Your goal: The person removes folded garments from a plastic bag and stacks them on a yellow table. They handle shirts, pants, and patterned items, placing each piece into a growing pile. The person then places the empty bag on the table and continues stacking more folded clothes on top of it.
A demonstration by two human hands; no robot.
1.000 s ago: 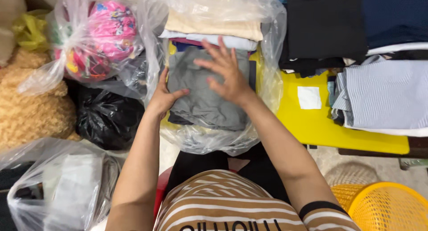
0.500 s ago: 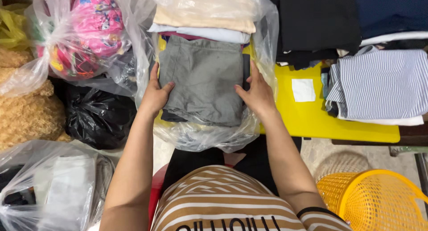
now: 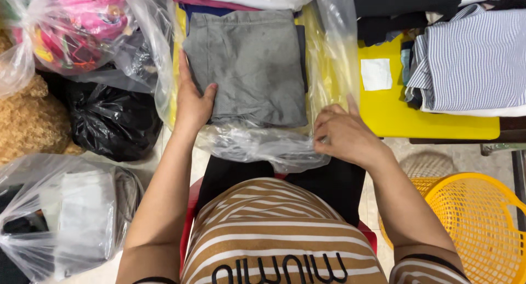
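Observation:
A folded grey garment [image 3: 249, 64] lies on a stack of folded clothes inside a large clear plastic bag [image 3: 329, 59] on my lap. My left hand [image 3: 193, 100] lies flat against the garment's left edge, thumb resting on the grey cloth. My right hand [image 3: 345, 135] is at the bag's lower right, fingers curled and pinching the plastic near the bag's mouth. Crumpled plastic [image 3: 257, 147] bunches in front of the garment. More folded clothes, white and dark blue, show at the far end of the stack.
A yellow stool [image 3: 405, 114] on the right carries a striped folded shirt [image 3: 471, 62] and dark clothes. A yellow mesh basket [image 3: 471, 223] stands at lower right. On the left are a black bag [image 3: 109, 119], a clear bag with pink items [image 3: 82, 26], a plush toy [image 3: 24, 125] and another clear bag [image 3: 60, 218].
My right hand has left the garment's right side and dropped toward me onto the bag's plastic edge. My left hand stays against the left side. The view has moved closer.

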